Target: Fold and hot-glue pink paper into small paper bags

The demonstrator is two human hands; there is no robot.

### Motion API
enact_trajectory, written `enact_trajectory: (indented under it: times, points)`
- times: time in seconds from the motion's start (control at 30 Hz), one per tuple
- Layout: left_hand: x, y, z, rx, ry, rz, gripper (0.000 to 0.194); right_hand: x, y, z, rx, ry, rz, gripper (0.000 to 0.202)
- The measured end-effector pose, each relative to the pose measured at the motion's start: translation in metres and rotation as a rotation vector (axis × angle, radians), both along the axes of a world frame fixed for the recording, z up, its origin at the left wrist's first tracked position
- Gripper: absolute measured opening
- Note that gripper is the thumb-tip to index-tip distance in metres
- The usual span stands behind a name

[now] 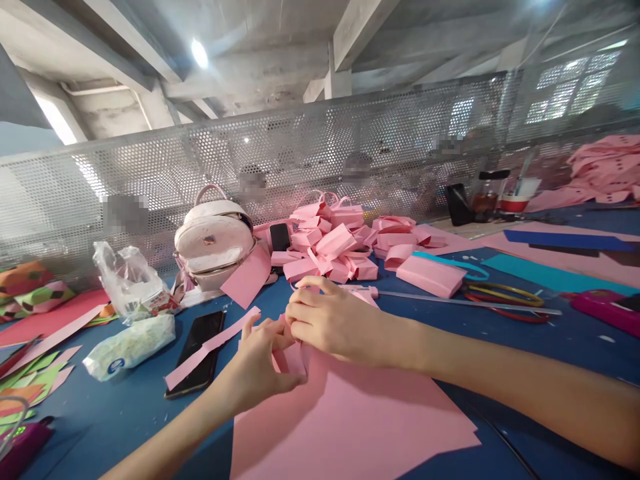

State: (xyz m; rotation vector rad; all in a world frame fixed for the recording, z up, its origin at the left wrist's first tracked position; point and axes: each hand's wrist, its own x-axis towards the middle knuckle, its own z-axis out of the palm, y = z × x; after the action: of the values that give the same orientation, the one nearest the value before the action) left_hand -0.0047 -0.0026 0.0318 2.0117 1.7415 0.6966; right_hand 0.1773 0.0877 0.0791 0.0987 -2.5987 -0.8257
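My left hand [257,367] closes around a small folded pink paper piece [291,360], thumb at its near side. From the right, my right hand [340,327] reaches across with bent fingers pressed on the same piece; its fingertips are partly hidden. Large pink paper sheets [370,427] lie under both hands. A narrow pink paper strip [215,348] stretches out to the left, over a black phone [200,353]. Just behind my right hand is what looks like a pink-and-white glue gun [363,292], with a long translucent stick [470,303] running right.
A heap of folded pink paper pieces [333,243] sits at the back, beside a pale backpack [215,237]. Left are a tissue pack [131,345], a plastic bag [130,280] and coloured paper scraps [35,383]. Scissors [505,295] and a magenta tool [607,310] lie right.
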Motion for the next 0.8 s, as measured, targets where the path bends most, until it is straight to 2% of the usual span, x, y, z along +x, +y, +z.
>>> enact_trajectory:
  times: [0.1,0.23,0.5,0.8]
  points:
    - [-0.003,0.002,-0.005,0.068,-0.010,-0.019,0.013,-0.002,0.001,-0.002,0.024,0.010,0.002,0.020]
    - [-0.008,0.003,-0.010,0.087,-0.016,-0.012,0.028,-0.003,0.001,-0.004,0.011,0.005,0.018,0.016]
    - [-0.009,0.005,-0.018,0.092,0.007,-0.018,0.020,-0.004,-0.001,-0.007,0.036,0.021,0.029,0.019]
    - [-0.009,0.003,-0.012,0.073,0.022,-0.018,0.034,-0.005,-0.001,-0.010,0.010,-0.003,0.025,0.017]
